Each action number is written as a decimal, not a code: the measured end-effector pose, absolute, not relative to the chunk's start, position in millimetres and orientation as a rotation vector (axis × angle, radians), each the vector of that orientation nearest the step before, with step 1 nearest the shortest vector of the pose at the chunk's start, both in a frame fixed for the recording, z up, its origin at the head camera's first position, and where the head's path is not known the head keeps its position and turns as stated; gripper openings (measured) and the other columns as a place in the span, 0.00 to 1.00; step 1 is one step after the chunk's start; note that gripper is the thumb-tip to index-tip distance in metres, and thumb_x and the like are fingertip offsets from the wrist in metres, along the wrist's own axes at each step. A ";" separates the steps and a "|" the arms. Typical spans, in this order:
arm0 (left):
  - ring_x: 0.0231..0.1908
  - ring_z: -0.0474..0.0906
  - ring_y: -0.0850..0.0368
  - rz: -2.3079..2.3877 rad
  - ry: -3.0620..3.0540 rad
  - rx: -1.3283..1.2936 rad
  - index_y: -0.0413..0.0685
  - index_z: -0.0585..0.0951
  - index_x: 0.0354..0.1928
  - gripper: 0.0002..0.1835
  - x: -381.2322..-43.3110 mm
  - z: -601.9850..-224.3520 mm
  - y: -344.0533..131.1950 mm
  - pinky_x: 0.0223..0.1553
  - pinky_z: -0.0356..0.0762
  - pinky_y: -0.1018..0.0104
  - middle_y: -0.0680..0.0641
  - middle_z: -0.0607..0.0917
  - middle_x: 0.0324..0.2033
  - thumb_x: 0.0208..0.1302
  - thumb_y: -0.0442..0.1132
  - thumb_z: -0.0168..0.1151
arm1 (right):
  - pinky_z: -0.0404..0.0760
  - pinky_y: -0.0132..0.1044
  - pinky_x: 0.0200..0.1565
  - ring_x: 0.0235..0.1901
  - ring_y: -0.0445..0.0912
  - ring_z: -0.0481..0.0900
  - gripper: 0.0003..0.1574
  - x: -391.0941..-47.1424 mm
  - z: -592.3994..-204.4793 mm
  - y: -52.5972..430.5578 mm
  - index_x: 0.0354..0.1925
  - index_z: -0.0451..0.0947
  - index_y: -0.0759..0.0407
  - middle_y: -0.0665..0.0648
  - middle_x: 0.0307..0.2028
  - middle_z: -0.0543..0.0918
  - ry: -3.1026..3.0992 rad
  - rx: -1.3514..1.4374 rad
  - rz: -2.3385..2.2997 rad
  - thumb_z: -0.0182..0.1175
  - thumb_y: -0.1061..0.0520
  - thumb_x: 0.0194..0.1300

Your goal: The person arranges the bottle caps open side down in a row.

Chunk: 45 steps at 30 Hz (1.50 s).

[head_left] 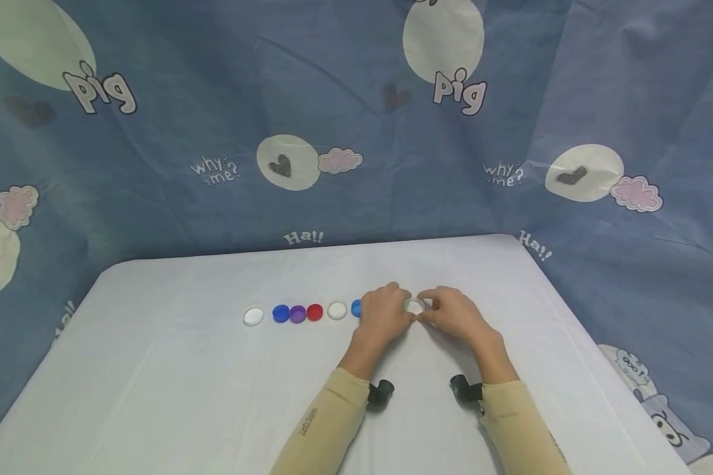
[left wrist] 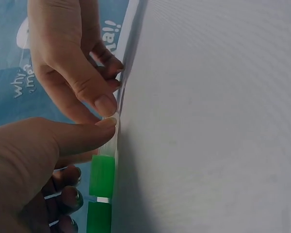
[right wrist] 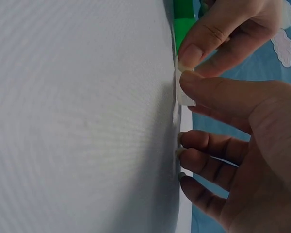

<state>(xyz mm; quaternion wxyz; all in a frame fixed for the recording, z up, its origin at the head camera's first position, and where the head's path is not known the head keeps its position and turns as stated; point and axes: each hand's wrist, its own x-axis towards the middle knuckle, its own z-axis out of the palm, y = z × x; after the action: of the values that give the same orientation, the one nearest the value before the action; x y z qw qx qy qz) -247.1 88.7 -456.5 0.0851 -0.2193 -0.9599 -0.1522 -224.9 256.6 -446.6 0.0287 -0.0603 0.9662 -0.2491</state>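
Observation:
Both hands meet over a white bottle cap [head_left: 414,307] at the right end of a row of caps on the white table. My left hand [head_left: 383,311] pinches its left side between thumb and fingers. From the other side my right hand [head_left: 454,314] pinches the same cap, the two thumb tips nearly together. The ridged side of the white cap [right wrist: 185,93] shows below the thumbs in the right wrist view. Green caps [left wrist: 102,175] stand beside it in the left wrist view; the left hand hides them from the head camera.
Leftward the row goes on with a light blue cap [head_left: 356,308], a white cap [head_left: 337,311], a red cap [head_left: 315,312], a purple cap [head_left: 298,314] and a dark blue cap [head_left: 281,313]. Another white cap [head_left: 253,316] lies apart at the far left. A blue printed curtain [head_left: 392,198] hangs behind the table.

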 end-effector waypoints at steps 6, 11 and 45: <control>0.23 0.72 0.61 -0.475 -2.874 -0.684 0.59 0.88 0.48 0.21 -248.0 -455.5 87.1 0.23 0.64 0.70 0.54 0.84 0.31 0.51 0.54 0.76 | 0.70 0.37 0.31 0.27 0.44 0.71 0.26 -225.8 -445.7 256.8 0.57 0.82 0.52 0.51 0.28 0.79 2.961 -0.213 -0.800 0.69 0.53 0.58; 0.24 0.72 0.61 -0.500 -2.880 -0.708 0.60 0.87 0.50 0.21 -248.8 -455.1 84.1 0.24 0.65 0.69 0.55 0.83 0.31 0.52 0.54 0.75 | 0.72 0.38 0.34 0.29 0.44 0.72 0.26 -227.4 -444.0 258.1 0.57 0.82 0.54 0.52 0.29 0.80 2.933 -0.281 -0.838 0.69 0.56 0.58; 0.28 0.81 0.58 -0.430 -2.715 -0.679 0.66 0.90 0.42 0.15 -248.6 -450.1 74.6 0.27 0.74 0.65 0.57 0.87 0.30 0.55 0.60 0.70 | 0.79 0.46 0.46 0.39 0.48 0.81 0.18 -226.0 -439.8 271.9 0.46 0.87 0.59 0.57 0.38 0.86 2.901 -0.256 -1.096 0.64 0.48 0.66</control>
<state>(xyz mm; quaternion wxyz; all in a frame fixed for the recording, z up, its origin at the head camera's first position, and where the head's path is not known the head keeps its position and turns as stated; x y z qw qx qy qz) -248.6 74.6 -450.1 0.1545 -0.2369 -0.9473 -0.1502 -226.0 271.9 -439.8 0.0151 -0.0824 0.9322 -0.3521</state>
